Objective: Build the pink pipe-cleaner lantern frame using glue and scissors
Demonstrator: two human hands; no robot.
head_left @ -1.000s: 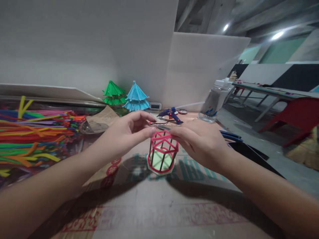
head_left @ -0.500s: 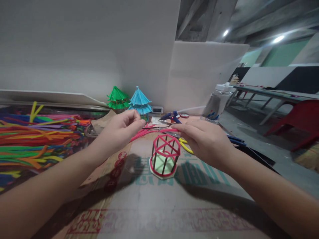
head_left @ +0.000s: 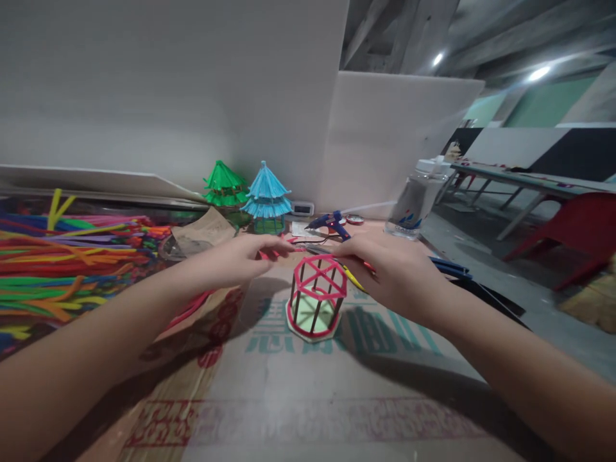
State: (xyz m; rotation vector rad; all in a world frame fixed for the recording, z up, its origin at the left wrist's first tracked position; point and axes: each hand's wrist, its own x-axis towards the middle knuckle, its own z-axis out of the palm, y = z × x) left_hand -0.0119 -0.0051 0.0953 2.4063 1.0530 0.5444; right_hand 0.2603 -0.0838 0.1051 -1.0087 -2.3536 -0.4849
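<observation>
My left hand (head_left: 248,258) reaches in from the left, its fingers apart and holding nothing, close to a few pink pipe cleaners. Curled over a pair of scissors with yellow handles (head_left: 353,278) is my right hand (head_left: 392,269); its fingers hide part of them, and a bit of red shows under the palm. Between and in front of the hands stands a small eight-sided frame (head_left: 321,277), with pink rims, dark upright posts and a pale base. Red pipe cleaners (head_left: 191,309) lie partly behind my left forearm.
Many coloured pipe cleaners (head_left: 72,269) fill the left side. Behind stand a green tiered model (head_left: 224,186) and a blue one (head_left: 266,192). A blue glue gun (head_left: 330,222) lies near a clear bottle (head_left: 414,199). Printed cardboard (head_left: 289,391) covers the worktop.
My left hand has opened from a pinch and turned flatter. Pink and red pipe cleaners now lie farther left, under that forearm. My right fingers have curled down, and the scissors have shifted slightly.
</observation>
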